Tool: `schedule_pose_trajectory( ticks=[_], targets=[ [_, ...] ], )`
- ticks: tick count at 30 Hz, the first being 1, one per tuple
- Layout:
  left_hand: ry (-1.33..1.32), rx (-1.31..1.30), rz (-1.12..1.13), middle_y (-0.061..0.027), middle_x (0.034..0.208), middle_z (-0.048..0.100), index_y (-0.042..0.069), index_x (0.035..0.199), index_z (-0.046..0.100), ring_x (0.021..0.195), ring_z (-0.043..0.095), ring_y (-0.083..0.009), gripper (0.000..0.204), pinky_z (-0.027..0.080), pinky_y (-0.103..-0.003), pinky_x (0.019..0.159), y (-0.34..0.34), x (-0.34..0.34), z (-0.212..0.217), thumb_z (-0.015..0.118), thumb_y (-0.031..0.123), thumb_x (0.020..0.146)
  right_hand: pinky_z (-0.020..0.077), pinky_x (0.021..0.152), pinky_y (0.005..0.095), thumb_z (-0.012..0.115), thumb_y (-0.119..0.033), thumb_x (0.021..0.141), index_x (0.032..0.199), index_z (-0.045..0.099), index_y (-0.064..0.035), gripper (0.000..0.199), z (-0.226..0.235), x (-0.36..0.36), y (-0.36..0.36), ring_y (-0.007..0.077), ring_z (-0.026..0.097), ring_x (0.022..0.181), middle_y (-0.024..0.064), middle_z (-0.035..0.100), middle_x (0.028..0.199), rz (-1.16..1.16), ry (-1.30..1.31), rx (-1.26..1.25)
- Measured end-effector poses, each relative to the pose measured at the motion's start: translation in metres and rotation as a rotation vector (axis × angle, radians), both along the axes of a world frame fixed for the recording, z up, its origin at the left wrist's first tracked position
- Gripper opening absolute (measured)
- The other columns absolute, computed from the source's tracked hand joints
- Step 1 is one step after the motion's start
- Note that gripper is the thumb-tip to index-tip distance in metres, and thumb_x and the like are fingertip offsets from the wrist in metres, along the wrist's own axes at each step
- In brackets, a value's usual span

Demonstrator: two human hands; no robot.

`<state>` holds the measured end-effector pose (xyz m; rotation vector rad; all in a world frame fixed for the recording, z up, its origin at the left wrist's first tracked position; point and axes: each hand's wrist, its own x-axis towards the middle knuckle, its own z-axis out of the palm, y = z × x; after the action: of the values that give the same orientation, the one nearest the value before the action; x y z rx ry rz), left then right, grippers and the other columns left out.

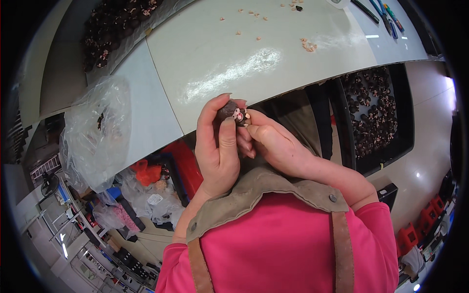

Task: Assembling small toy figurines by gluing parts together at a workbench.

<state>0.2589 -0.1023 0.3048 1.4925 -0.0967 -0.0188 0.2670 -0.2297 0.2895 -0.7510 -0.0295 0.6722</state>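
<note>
A small dark brown toy figure point(232, 112) with a pale pink face is held up near the front edge of the white table point(244, 53). My left hand point(218, 146) wraps around it, thumb lying across its brown body. My right hand point(273, 141) meets it from the right, fingertips pinching at the figure's face side. Both forearms come up from a pink top with a tan apron bib.
A black tray point(373, 115) full of similar brown figures sits low at the right. More figures are heaped at the far left point(115, 27). A crumpled clear plastic bag point(95, 134) lies at the left table edge. Pink scraps point(309, 46) and hand tools point(386, 14) lie far across.
</note>
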Motion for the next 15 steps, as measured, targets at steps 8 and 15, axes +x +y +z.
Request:
schedule_pose_trajectory(
  ticks=[8,15],
  targets=[
    [-0.071,0.032,0.086,-0.0133,0.113,0.053,0.001,0.126,0.038,0.092,0.053,-0.0142,0.030,0.045,-0.026,0.080,0.004,0.003,-0.011,0.038,0.009,0.097,0.0379,0.068,0.0259,0.034,-0.015,0.089,0.088,0.042,-0.0053,0.013,0.000,0.000,-0.003,0.0111,0.041,0.073,0.0028,0.043,0.080,-0.015,-0.002,-0.043],
    [-0.225,0.205,-0.040,-0.0131,0.115,0.049,0.000,0.123,0.042,0.060,0.048,-0.0073,0.027,0.043,-0.020,0.050,0.009,0.003,-0.008,0.039,0.005,0.096,0.0412,0.075,0.0265,0.033,-0.024,0.098,0.104,0.045,-0.0008,0.027,0.015,0.006,-0.006,0.0119,0.048,0.080,0.0041,0.048,0.087,0.076,-0.194,-0.314]
  ],
)
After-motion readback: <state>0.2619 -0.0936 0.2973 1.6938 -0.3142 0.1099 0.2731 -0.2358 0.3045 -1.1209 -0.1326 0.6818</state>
